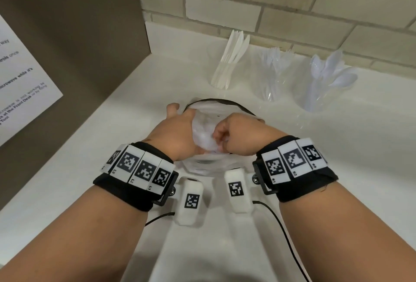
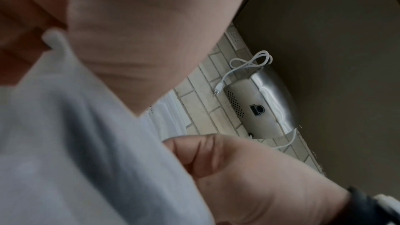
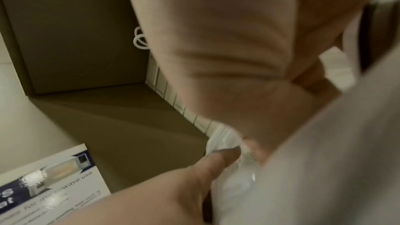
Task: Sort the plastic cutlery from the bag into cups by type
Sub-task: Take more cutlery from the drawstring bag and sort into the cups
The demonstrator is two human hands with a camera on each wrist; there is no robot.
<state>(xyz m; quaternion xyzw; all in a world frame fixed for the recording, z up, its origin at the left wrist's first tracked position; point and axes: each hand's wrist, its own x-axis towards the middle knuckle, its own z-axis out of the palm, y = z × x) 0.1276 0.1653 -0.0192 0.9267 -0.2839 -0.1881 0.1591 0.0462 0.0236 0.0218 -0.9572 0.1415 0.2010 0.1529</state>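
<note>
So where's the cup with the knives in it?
In the head view, the cup of knives stands at the back of the counter by the brick wall, leftmost of three, with the cup of forks on its right.

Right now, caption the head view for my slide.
Both hands, left hand and right hand, grip the clear bag before cups of knives, forks, spoons.

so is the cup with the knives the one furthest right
No, the cup with the knives stands furthest left of the three; the cup with the spoons is furthest right.
</note>
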